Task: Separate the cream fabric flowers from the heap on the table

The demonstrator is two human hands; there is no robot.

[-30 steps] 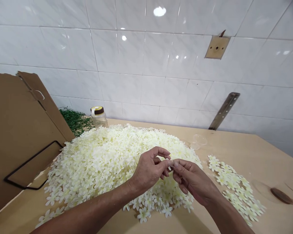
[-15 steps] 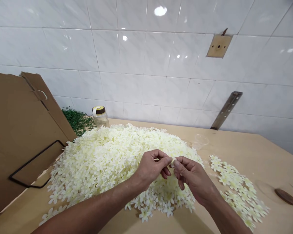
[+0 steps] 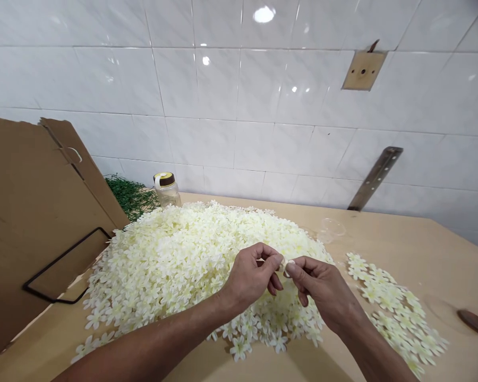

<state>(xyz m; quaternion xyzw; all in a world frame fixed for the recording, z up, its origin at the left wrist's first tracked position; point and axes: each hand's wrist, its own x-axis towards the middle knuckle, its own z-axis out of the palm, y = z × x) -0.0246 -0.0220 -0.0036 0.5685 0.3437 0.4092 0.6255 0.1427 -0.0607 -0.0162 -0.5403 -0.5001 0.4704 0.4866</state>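
A big heap of cream-white fabric flowers (image 3: 183,260) covers the middle of the wooden table (image 3: 382,233). Over its near right side, my left hand (image 3: 250,276) and my right hand (image 3: 322,292) meet fingertip to fingertip. Both pinch one small cream flower piece (image 3: 284,263) between thumbs and forefingers. A smaller, flatter spread of the same flowers (image 3: 394,307) lies to the right of my right hand.
A large cardboard box (image 3: 32,212) with open flaps stands at the left. Behind the heap sit a small jar with a brown lid (image 3: 167,188) and green artificial foliage (image 3: 131,196). A clear plastic cup (image 3: 332,229) and a dark oval object (image 3: 476,322) lie at the right. White tiled wall behind.
My hands have stayed together over the heap, fingertips working the small flower piece and drifting slightly up and right in the view as the camera shifts. Nothing else has moved.
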